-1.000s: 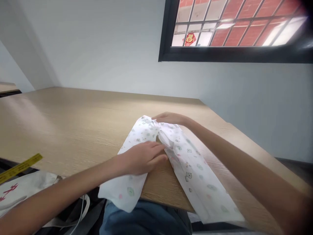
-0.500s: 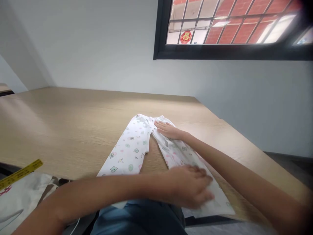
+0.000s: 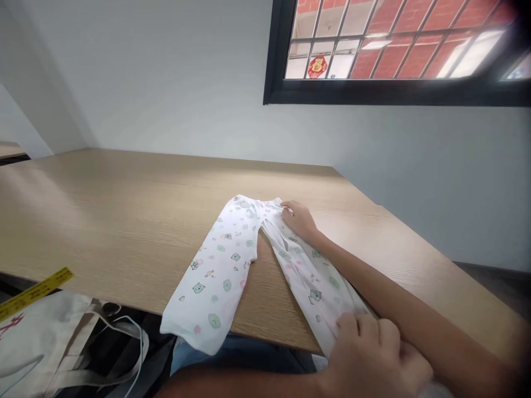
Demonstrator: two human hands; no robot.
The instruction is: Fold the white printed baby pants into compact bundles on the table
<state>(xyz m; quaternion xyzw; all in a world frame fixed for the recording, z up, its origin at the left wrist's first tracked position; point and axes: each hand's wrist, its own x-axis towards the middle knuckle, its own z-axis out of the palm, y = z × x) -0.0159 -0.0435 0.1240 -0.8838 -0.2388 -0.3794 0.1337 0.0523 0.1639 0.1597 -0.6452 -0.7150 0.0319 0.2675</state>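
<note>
White child's trousers printed with small green and pink animals lie spread on the table, legs toward me, waistband at the far end. The left trouser leg's hem hangs just over the near edge. My right hand is at the right side of the waist, its fingers bent and closed on the fabric edge. Reaching across the front, my left hand rests low on the right trouser leg. Its fingers are curled around the cloth near the hem, and that hem is hidden behind it.
The wooden table runs back to a pale wall below a dark-framed window. At lower left are a cream cloth bag with straps, a white cable and a yellow strip. My lap is under the near edge.
My left hand has moved right and toward me, from sweeping over the right leg to curling near its hem. My right hand, earlier flat, has shifted to the waist's outer edge and bent its fingers.
</note>
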